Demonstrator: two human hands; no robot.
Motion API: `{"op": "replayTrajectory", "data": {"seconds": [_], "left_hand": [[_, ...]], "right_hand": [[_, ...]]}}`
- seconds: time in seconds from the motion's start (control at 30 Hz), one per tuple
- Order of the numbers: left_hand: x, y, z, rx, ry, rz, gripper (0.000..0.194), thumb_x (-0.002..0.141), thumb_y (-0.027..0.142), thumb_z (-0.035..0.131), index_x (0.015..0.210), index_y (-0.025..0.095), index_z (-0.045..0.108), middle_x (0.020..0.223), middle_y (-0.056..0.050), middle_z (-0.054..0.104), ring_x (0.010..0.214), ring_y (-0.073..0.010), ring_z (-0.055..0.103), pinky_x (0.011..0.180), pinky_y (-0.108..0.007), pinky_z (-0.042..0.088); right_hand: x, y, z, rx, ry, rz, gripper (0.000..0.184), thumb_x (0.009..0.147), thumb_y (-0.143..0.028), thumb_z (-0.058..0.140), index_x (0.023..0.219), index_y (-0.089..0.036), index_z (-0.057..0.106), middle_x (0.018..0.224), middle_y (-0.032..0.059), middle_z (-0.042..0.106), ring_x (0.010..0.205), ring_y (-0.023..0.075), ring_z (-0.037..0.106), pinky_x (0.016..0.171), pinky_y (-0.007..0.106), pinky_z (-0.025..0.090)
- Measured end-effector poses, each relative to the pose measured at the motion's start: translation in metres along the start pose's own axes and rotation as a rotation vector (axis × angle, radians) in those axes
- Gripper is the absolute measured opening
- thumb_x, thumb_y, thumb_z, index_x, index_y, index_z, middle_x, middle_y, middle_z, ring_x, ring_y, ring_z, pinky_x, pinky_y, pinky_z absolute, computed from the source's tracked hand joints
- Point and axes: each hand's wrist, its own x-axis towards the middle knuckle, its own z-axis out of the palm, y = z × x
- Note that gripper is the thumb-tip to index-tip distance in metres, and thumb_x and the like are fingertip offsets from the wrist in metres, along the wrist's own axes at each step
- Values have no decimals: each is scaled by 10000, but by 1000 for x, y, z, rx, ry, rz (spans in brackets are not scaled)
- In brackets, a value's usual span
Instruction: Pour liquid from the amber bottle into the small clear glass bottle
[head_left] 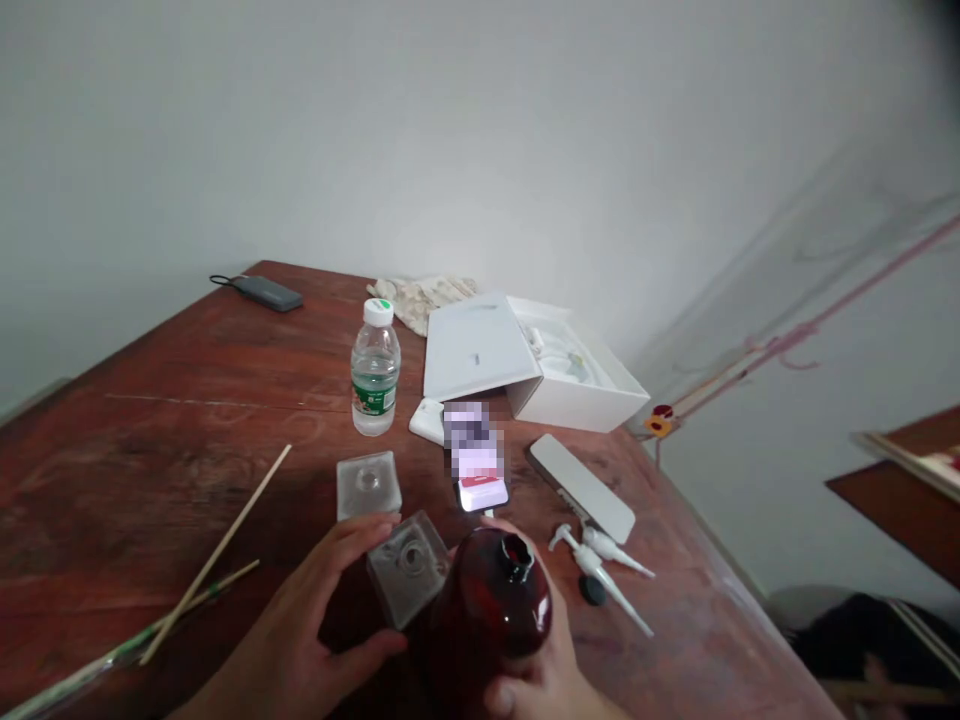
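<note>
One left hand [307,620] grasping square translucent container [409,575], right hand [559,665] clasping glossy, round-shouldered, dark-red bottle [491,600]

Glossy brown bottle [491,605], wooden table [202,365]

At bottom centre, the right hand [559,668] hides part of the glossy dark-brown bottle [491,590]. The screen [475,445] of the black-edged rectangular phone [480,470] is blurred. The long clear-plastic wrapper [97,663] is cut at lower left.

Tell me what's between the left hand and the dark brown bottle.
A clear square block, seen in the head view: it sits between the left hand and the dark brown bottle. Can't tell if block and bottle touch.
</note>
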Motion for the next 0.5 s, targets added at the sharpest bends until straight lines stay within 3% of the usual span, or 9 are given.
{"op": "replayTrajectory", "data": {"seconds": [0.07,0.17,0.5], "left_hand": [[4,2,-3,-5,-8,7,688,1009,551,803,1599,385,491,1510,-116,723,1344,-372,749,1122,-548,632],[9,4,-4,-22,-38,5,707,1005,648,777,1597,392,486,1485,-115,734,1318,-361,763,1112,-552,646],[17,-2,2,-66,-83,96,827,986,751,735,1630,326,438,1545,-158,673,1392,-337,711,1168,-482,617]], "right_hand": [[1,-5,2,30,-26,33,1023,701,-570,1033,1549,-323,516,1327,124,834,1244,395,817,1096,478,652],[4,-10,2,17,-29,35,989,733,-580,1011,1552,-320,520,1330,138,834,1232,405,820,1078,488,662],[-6,2,-16,-244,-24,-61,984,819,-696,900,1624,-321,475,1469,167,755,1306,437,779,1090,522,663]]}}
